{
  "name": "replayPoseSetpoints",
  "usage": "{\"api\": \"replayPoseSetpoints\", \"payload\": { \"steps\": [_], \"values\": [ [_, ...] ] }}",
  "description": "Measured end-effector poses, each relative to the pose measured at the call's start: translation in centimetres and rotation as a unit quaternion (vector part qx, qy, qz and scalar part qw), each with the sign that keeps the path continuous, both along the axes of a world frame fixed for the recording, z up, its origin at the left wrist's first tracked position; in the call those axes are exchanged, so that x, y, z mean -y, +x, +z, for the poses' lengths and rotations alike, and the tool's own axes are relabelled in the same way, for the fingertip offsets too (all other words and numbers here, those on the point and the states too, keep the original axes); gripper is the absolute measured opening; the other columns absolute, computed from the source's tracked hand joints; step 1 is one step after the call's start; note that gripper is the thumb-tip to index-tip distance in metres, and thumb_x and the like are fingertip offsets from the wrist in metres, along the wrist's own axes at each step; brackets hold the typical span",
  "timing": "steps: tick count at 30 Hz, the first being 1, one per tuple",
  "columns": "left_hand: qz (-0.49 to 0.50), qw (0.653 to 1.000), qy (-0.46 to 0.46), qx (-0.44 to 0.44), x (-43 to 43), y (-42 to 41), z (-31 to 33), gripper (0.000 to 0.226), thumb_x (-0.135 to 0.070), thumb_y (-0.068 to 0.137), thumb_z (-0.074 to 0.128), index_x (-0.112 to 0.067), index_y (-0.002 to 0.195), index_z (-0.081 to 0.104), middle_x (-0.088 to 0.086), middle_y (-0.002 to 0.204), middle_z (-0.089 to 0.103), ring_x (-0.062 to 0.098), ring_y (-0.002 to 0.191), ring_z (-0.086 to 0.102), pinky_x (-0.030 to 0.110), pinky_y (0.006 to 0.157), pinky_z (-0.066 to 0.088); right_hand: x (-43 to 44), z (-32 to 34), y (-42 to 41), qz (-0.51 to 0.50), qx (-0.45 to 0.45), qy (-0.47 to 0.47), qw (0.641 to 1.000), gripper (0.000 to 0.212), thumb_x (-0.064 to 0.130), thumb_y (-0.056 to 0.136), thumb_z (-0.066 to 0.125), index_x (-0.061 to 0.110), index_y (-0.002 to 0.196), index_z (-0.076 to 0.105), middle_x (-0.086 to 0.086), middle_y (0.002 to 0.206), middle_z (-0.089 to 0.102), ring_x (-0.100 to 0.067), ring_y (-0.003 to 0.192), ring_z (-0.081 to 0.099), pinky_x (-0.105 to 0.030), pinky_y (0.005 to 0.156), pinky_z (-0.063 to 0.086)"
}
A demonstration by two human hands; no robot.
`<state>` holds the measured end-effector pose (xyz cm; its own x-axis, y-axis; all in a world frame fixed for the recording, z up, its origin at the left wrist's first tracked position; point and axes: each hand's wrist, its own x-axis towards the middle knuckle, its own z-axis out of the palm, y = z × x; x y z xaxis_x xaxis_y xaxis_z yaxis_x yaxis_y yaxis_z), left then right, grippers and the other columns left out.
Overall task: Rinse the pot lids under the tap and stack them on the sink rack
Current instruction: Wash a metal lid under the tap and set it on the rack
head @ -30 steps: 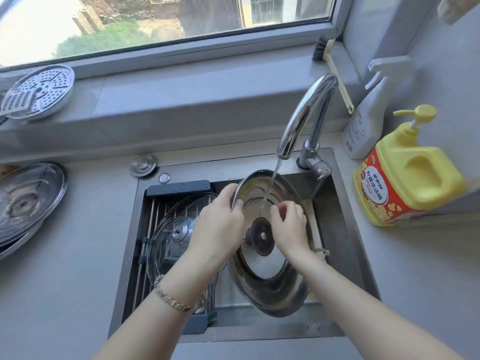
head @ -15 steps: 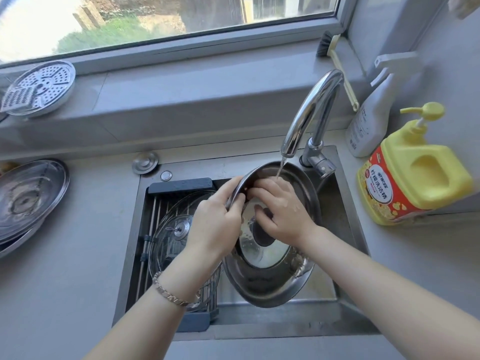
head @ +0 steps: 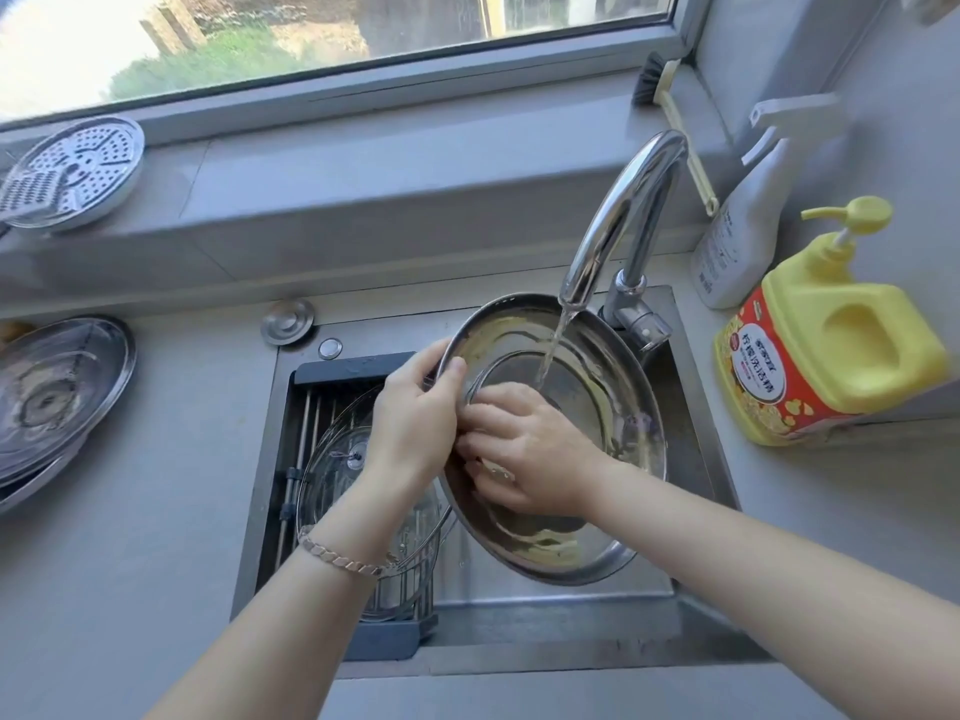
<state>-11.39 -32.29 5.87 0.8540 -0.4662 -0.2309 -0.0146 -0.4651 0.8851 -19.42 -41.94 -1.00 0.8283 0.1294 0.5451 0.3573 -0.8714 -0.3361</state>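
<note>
A matte grey counter [head: 156,589] is running around both hands, and a wide window [head: 363,28] is letting in daylight beyond them, above a deep grey ledge [head: 389,189]. The hands are working close together, touching, over a steel sink [head: 691,459] sunk into the counter.

The left hand [head: 415,423] is gripping the rim of a large round steel lid [head: 597,397], thumb over the edge, and holding it tilted. The right hand [head: 530,454] is lying on the lid's middle, its fingers spread, slightly bent, and pressing on the metal. Just beyond the right hand a curved chrome tap [head: 623,210] is pouring a thin stream of water [head: 553,350] onto the lid's shiny, streaked face.

Under the left wrist, which is wearing a link bracelet [head: 343,558], a clear glass lid [head: 332,480] with a small metal knob is resting on the sink rack [head: 353,368], a row of thin rods in a dark frame.

Well out to the left of the left hand, more round lids [head: 57,397] are lying stacked on the counter, and a perforated metal disc [head: 78,168] is sitting on the ledge. To the right of the right hand a yellow pump bottle [head: 831,345] with a red label is standing beside a white spray bottle [head: 737,236], and a dark-bristled brush [head: 675,127] is leaning behind the tap.
</note>
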Motion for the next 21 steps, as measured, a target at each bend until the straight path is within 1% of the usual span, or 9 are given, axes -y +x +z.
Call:
{"api": "replayPoseSetpoints", "payload": {
  "steps": [3, 5, 8, 10, 12, 15, 17, 19, 21],
  "values": [
    [0.026, 1.0, -0.008, 0.013, 0.0, 0.7, 0.5, 0.026, -0.02, 0.094, 0.049, -0.04, 0.091, 0.066, -0.017, 0.086, 0.068, 0.002, 0.081, 0.062, 0.025, 0.081, 0.048, 0.7, -1.4, -1.8, 0.023, 0.055, -0.036, 0.998, 0.014, 0.015, 0.079, 0.055, 0.014, 0.071, 0.068, 0.001, 0.106, 0.064, -0.019, 0.097, 0.051, -0.033, 0.086, 0.045],
    [0.04, 0.999, -0.016, 0.004, 0.0, 1.2, 0.8, 0.025, -0.022, 0.095, 0.048, -0.035, 0.104, 0.067, -0.013, 0.091, 0.07, 0.002, 0.076, 0.063, 0.024, 0.079, 0.05, 1.8, -2.3, -3.0, 0.021, 0.057, -0.047, 0.997, 0.016, 0.018, 0.081, 0.055, 0.017, 0.069, 0.066, 0.004, 0.11, 0.054, -0.018, 0.099, 0.051, -0.032, 0.087, 0.045],
    [0.056, 0.998, -0.02, 0.008, 0.1, 1.5, 1.2, 0.028, -0.024, 0.095, 0.048, -0.029, 0.117, 0.064, -0.008, 0.106, 0.069, 0.008, 0.094, 0.063, 0.032, 0.088, 0.051, 3.3, -2.9, -4.2, -0.022, -0.015, -0.009, 1.0, 0.017, 0.027, 0.078, 0.061, 0.019, 0.063, 0.063, 0.002, 0.107, 0.05, -0.018, 0.098, 0.05, -0.034, 0.085, 0.045],
    [0.059, 0.998, -0.012, 0.032, 0.2, 1.2, 1.5, 0.029, -0.025, 0.095, 0.047, -0.03, 0.119, 0.063, -0.011, 0.112, 0.066, 0.004, 0.1, 0.061, 0.025, 0.087, 0.047, 3.4, -2.6, -4.4, -0.1, -0.115, 0.088, 0.984, 0.028, 0.041, 0.072, 0.065, 0.016, 0.063, 0.06, -0.001, 0.101, 0.053, -0.014, 0.095, 0.048, -0.034, 0.082, 0.043],
    [0.077, 0.996, -0.009, 0.043, 0.3, 0.8, 1.7, 0.028, -0.025, 0.095, 0.047, -0.031, 0.119, 0.061, -0.013, 0.11, 0.065, -0.002, 0.095, 0.06, 0.022, 0.084, 0.045, 3.1, -2.2, -4.5, -0.204, -0.226, 0.186, 0.934, 0.045, 0.056, 0.064, 0.068, 0.016, 0.075, 0.052, -0.001, 0.101, 0.047, -0.013, 0.095, 0.041, -0.026, 0.087, 0.035],
    [0.093, 0.995, 0.01, 0.042, 0.2, 0.4, 1.6, 0.028, -0.027, 0.095, 0.047, -0.031, 0.119, 0.061, -0.018, 0.101, 0.063, 0.001, 0.092, 0.056, 0.023, 0.082, 0.041, 1.7, -2.2, -4.7, -0.292, -0.292, 0.16, 0.897, 0.074, 0.075, 0.056, 0.055, 0.013, 0.096, 0.05, -0.003, 0.108, 0.04, -0.022, 0.105, 0.038, -0.027, 0.094, 0.029],
    [0.091, 0.995, 0.027, 0.032, 0.1, 0.3, 1.2, 0.026, -0.028, 0.095, 0.046, -0.031, 0.115, 0.063, -0.023, 0.092, 0.06, -0.001, 0.085, 0.055, 0.022, 0.076, 0.04, 0.9, -2.0, -4.3, -0.295, -0.287, 0.127, 0.902, 0.095, 0.082, 0.053, 0.039, 0.011, 0.115, 0.049, -0.01, 0.125, 0.038, -0.029, 0.121, 0.033, -0.036, 0.105, 0.026],
    [0.091, 0.995, 0.03, 0.01, -0.2, 0.6, 0.8, 0.023, -0.027, 0.094, 0.047, -0.031, 0.106, 0.066, -0.018, 0.093, 0.064, 0.003, 0.087, 0.058, 0.025, 0.077, 0.044, 0.6, -1.7, -3.7, -0.249, -0.344, 0.113, 0.898, 0.115, 0.086, 0.051, 0.033, 0.013, 0.141, 0.028, -0.016, 0.148, 0.014, -0.032, 0.14, 0.006, -0.042, 0.116, 0.009],
    [0.091, 0.995, 0.025, -0.022, -0.4, 1.2, 0.5, 0.024, -0.023, 0.094, 0.048, -0.034, 0.087, 0.068, -0.011, 0.084, 0.066, 0.014, 0.082, 0.059, 0.031, 0.077, 0.045, 1.4, -1.5, -3.3, -0.181, -0.408, 0.115, 0.888, 0.117, 0.085, 0.058, 0.041, 0.02, 0.149, 0.008, -0.01, 0.155, -0.008, -0.025, 0.143, -0.016, -0.042, 0.117, -0.001]
  ]
}}
